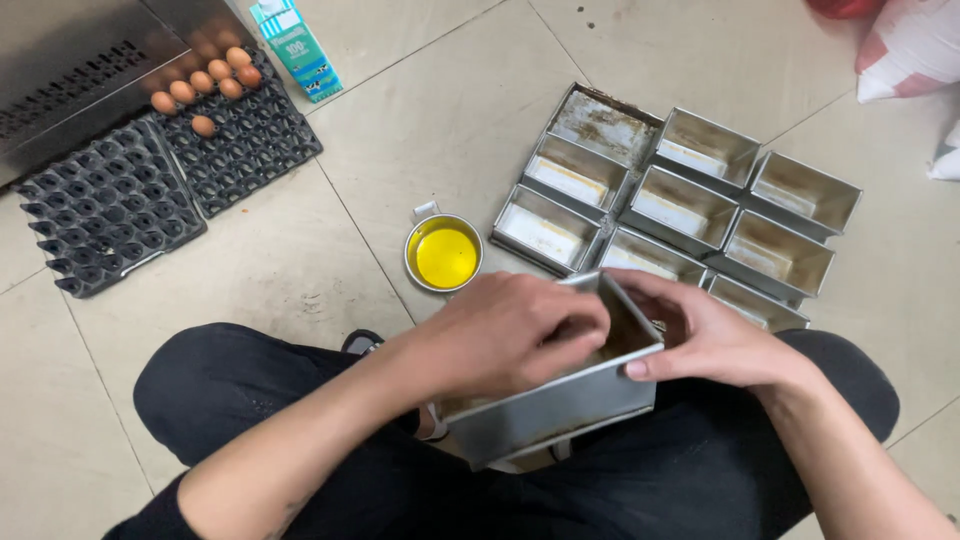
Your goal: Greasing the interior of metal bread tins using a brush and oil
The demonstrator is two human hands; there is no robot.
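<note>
Tiled floor (300, 270) — boxy metal tin (560, 405)

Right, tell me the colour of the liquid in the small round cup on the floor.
Bright yellow liquid in a metal cup, clearest in the head view.

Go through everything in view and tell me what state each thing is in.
Rectangular metal loaf tin: tilted on the lap, held by both hands.
Left hand: fingers inside the tin.
Right hand: gripping the tin's end.
Small metal cup: holds yellow liquid.
Black egg trays: mostly unfilled.
</note>
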